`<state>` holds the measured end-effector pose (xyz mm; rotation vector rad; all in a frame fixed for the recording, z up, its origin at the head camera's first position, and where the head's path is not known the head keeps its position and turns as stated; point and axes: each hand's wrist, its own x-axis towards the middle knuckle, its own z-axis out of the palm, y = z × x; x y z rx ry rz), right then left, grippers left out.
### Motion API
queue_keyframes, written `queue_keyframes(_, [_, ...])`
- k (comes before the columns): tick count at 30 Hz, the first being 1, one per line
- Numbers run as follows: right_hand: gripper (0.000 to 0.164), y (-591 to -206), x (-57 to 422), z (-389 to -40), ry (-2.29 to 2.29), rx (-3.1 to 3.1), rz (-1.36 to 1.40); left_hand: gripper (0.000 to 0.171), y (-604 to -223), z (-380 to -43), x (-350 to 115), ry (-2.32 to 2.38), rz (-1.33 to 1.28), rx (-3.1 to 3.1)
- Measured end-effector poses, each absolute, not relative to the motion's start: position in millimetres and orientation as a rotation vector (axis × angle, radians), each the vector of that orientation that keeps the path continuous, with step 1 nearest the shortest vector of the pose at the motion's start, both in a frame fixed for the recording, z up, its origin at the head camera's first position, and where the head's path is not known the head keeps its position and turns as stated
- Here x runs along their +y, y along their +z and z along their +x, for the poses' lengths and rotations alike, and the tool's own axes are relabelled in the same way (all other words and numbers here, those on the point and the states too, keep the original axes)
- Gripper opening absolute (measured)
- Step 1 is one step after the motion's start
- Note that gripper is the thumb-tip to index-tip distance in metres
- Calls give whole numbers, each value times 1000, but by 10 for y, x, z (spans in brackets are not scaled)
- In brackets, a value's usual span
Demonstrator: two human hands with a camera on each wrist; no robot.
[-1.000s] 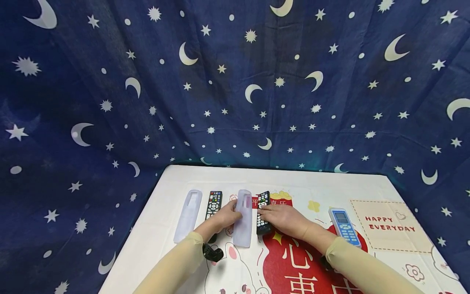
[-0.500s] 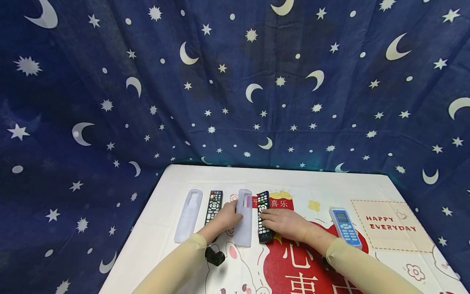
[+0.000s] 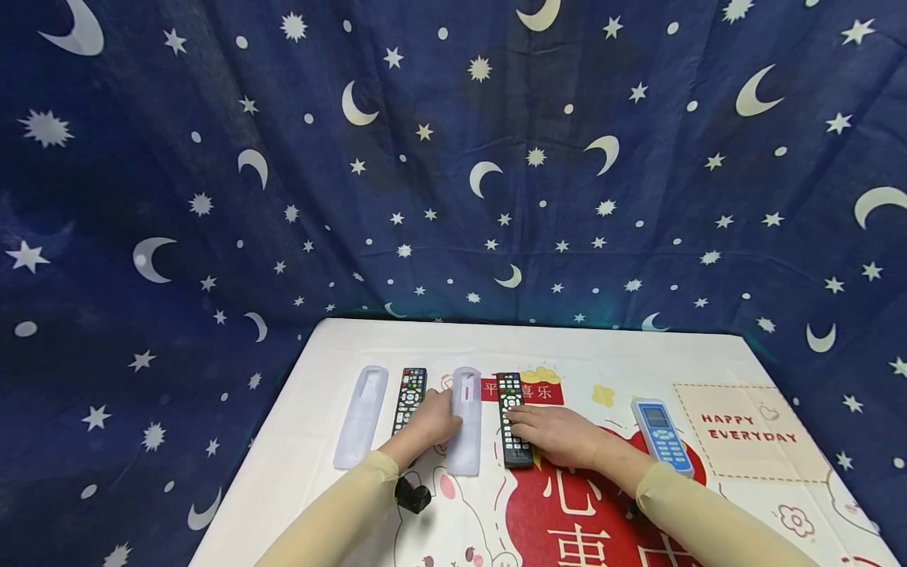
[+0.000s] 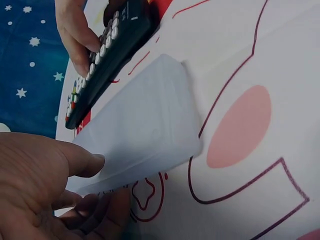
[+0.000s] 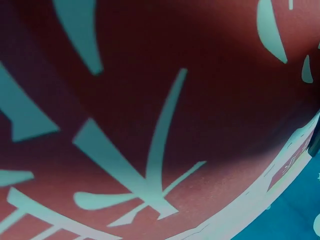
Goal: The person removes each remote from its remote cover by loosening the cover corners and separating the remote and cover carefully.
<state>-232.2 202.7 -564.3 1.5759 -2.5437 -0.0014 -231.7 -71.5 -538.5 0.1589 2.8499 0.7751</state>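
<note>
In the head view my left hand (image 3: 436, 417) holds a translucent whitish remote-control cover (image 3: 464, 429) by its left edge. The left wrist view shows the thumb lying on this cover (image 4: 145, 117) and the other fingers curled beside and under it. Just right of the cover, my right hand (image 3: 558, 435) grips a black remote control (image 3: 518, 451) from its right side. Its fingers are bent over the button face of the remote (image 4: 112, 60); the thumb is hidden. Cover and remote are side by side, apart. The right wrist view catches only printed red cloth.
A second translucent cover (image 3: 360, 421) and another black remote control (image 3: 411, 394) lie to the left, the latter partly behind my left hand. On the right is a blue and white remote (image 3: 664, 435) with a screen. A printed cloth (image 3: 425, 340) covers the table; a starry curtain (image 3: 453, 236) hangs behind.
The black remote in my right hand has straightened, and its near end has come toward me. The cover in my left hand has turned slightly, staying near the same place.
</note>
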Motion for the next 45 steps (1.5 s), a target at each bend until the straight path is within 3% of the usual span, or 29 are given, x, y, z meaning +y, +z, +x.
queue_keyframes(7, [42,-5551,2082,-2264,133,-2668,1424,74,-5352,-2321,-717,815,161,2918])
queue_keyframes(19, [45,-5464,2547,-2202,299,-2624,1042,61,-5163,-2225,-516,1216,341,2769])
queue_keyframes(35, [46,-5203,3454,-2081,647,-2847,268,63,-5080,-1861,117,1445,643,2399])
queue_keyframes(45, [55,-5240,3695,-2004,903,-3092,-132,56,-5209,-1615,757,1607,511,2056])
